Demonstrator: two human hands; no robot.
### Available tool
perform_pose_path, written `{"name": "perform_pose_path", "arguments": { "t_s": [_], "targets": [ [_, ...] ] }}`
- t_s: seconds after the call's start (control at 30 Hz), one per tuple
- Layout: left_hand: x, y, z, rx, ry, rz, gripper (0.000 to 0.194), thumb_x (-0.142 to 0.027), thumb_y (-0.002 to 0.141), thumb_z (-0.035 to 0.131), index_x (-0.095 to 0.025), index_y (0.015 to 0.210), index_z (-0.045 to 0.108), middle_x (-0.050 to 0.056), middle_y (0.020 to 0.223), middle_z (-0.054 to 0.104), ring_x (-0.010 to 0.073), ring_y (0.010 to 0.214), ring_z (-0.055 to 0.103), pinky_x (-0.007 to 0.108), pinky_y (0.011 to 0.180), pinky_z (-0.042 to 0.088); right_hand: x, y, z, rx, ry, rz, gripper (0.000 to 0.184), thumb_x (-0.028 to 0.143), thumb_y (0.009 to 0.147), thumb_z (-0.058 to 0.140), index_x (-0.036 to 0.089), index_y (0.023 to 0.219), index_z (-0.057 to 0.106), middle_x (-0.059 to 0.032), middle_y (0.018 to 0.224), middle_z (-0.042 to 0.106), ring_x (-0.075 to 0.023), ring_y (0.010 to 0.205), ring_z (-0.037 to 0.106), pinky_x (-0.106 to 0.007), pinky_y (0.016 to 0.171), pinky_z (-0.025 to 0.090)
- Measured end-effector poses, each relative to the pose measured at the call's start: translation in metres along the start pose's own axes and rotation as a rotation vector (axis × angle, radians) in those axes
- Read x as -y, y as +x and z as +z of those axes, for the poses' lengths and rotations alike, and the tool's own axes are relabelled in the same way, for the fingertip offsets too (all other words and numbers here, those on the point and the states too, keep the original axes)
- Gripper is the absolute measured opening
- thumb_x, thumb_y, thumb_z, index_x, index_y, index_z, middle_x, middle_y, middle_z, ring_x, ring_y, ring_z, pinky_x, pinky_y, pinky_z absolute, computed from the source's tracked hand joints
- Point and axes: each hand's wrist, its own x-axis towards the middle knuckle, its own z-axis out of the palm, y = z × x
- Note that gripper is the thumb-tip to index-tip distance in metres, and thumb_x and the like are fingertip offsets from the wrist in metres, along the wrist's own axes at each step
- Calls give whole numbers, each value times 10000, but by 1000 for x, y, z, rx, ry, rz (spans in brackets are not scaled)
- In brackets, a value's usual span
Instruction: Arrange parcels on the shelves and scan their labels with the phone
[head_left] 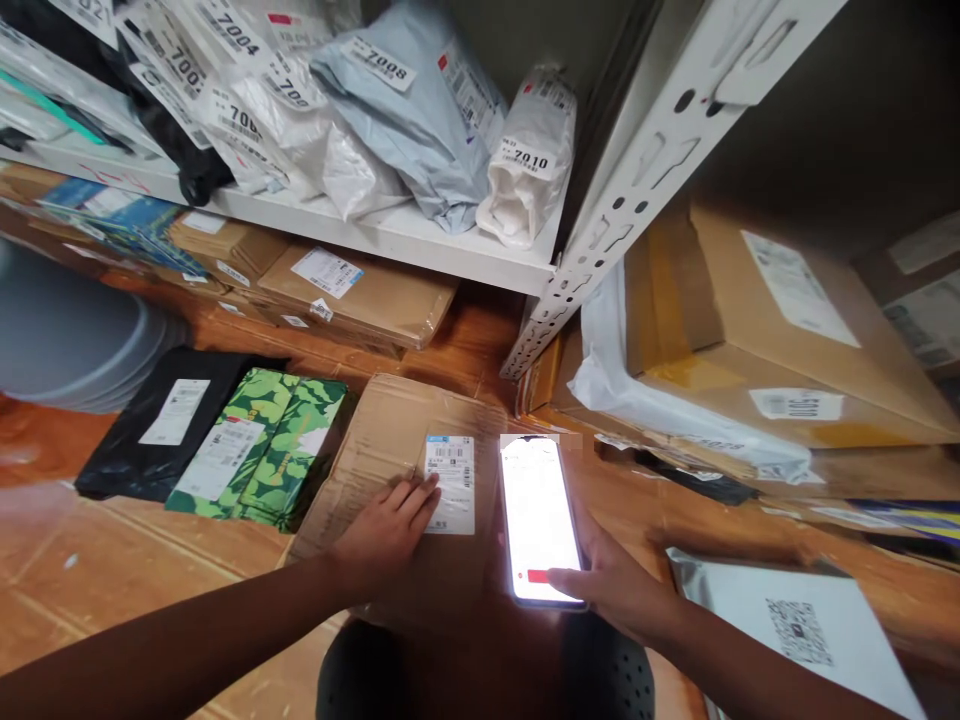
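Observation:
My left hand [386, 530] lies flat with fingers stretched out on a brown cardboard parcel [390, 440] on the floor, its fingertips at the edge of the white shipping label [451, 483]. My right hand [611, 585] grips a phone [538, 520] with a bright white screen, held just right of the label, thumb resting near a red button at the screen's bottom.
A green leaf-patterned parcel [262, 448] and a black bag [161, 420] lie to the left. A white metal shelf [420, 240] above carries several numbered bags. Stacked cartons [757, 330] stand to the right; a white QR-coded packet [802, 625] lies at lower right.

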Motion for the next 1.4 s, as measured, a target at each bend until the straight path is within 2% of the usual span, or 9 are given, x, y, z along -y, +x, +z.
{"name": "perform_pose_path", "arguments": {
  "t_s": [0.17,0.63,0.77,0.93,1.13,1.2,1.27,1.33,1.4],
  "targets": [
    [3,2,-8,46,-9,43,534,-191,864,421,-124,1394,428,133,1498,381,271,1232,471,424,1032,384,-5,1,-2,2,-2,-20,1100,346,612,800,285,1475,122,-136,1421,477,-300,1339,408,-523,1058,401],
    [5,12,-29,161,-23,83,548,-188,845,432,-106,1387,427,109,1533,317,279,1229,469,414,1039,381,-6,-1,-3,-15,-12,-15,1095,294,600,786,281,1469,121,-133,1464,421,-287,1277,479,-503,1064,391],
    [7,13,-28,183,-16,98,577,-188,824,443,-113,1395,405,92,1553,279,277,1239,461,396,1047,371,-6,-2,-2,6,22,16,1104,295,621,774,292,1475,74,-137,1410,485,-288,1212,536,-522,1020,424],
    [9,16,-24,165,-64,108,579,-179,782,504,-122,1356,450,102,1574,211,326,1326,372,454,1072,357,-5,-1,-2,-25,-12,-9,1141,330,581,804,290,1471,92,-134,1484,387,-298,1271,471,-510,1051,390],
    [12,17,-26,182,-168,118,637,-98,697,537,-116,1329,462,104,1585,175,356,1337,357,494,1085,355,-6,1,-4,68,51,-13,1199,371,597,822,263,1481,20,-164,1354,528,-313,1205,532,-517,993,427],
    [23,17,-25,98,-295,100,585,-110,718,544,-164,1296,479,80,1553,282,300,1343,366,444,1098,357,-7,1,-5,101,94,-3,1201,353,611,817,260,1479,-8,-164,1303,569,-313,1140,581,-523,949,454],
    [41,19,-24,-93,-415,27,457,-204,807,532,-188,1261,483,87,1459,422,237,1326,391,393,1098,360,-6,0,-5,88,91,-22,1195,328,606,822,259,1480,10,-157,1301,572,-307,1133,583,-508,952,452],
    [66,27,-24,-324,-442,-141,428,-359,878,493,-181,1267,469,121,1381,474,235,1311,396,414,1096,344,-5,1,-4,76,90,-35,1189,303,599,826,269,1479,27,-149,1316,562,-298,1169,559,-489,962,446],
    [91,38,-26,-455,-420,-342,548,-501,870,477,-176,1310,450,157,1388,428,284,1317,374,481,1090,320,-5,2,-6,101,146,-25,1194,289,587,831,276,1476,33,-146,1312,565,-297,1175,557,-477,943,454]
  ]
}}
